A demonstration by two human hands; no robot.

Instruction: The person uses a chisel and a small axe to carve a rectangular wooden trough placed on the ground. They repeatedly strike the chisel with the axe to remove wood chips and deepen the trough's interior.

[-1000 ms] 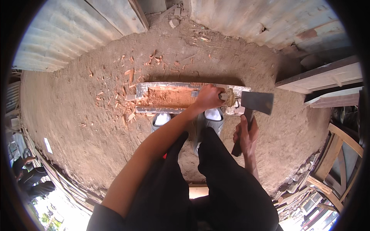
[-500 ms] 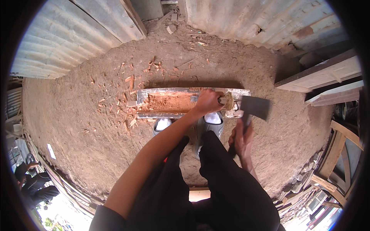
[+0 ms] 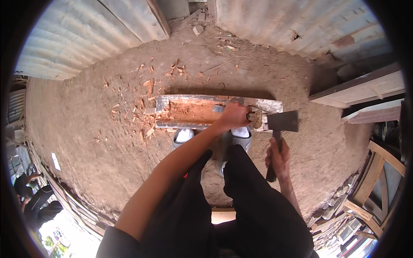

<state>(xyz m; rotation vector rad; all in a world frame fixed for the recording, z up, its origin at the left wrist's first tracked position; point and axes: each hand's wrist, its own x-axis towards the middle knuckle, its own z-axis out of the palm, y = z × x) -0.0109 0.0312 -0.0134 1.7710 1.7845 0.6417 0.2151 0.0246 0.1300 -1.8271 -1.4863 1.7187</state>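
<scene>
In front of my feet lies a wooden block (image 3: 275, 104) with worn, flaking paint and a long hollow of bare reddish wood. My left hand (image 3: 235, 117) is wrapped round the handle of a chisel (image 3: 218, 109). Its flat metal blade points left into the hollow, and the frayed butt sticks out to the right. In my right hand (image 3: 279, 157) is the dark handle of a hatchet (image 3: 282, 121). The broad head is close to the chisel's butt; whether they touch I cannot tell.
Wood chips (image 3: 148, 88) are strewn on the dirt floor left of the block. My shoes (image 3: 185, 136) stand at its near edge. Corrugated metal sheets (image 3: 301, 26) close off the far side. Panelled boards (image 3: 365, 88) lean at the right, above a wooden frame (image 3: 370, 180). Another person (image 3: 36, 200) is at the far left.
The hatchet has shifted slightly left and down toward the chisel's butt, its head turned more level. My left hand keeps its hold on the chisel. The whole view has shifted a little.
</scene>
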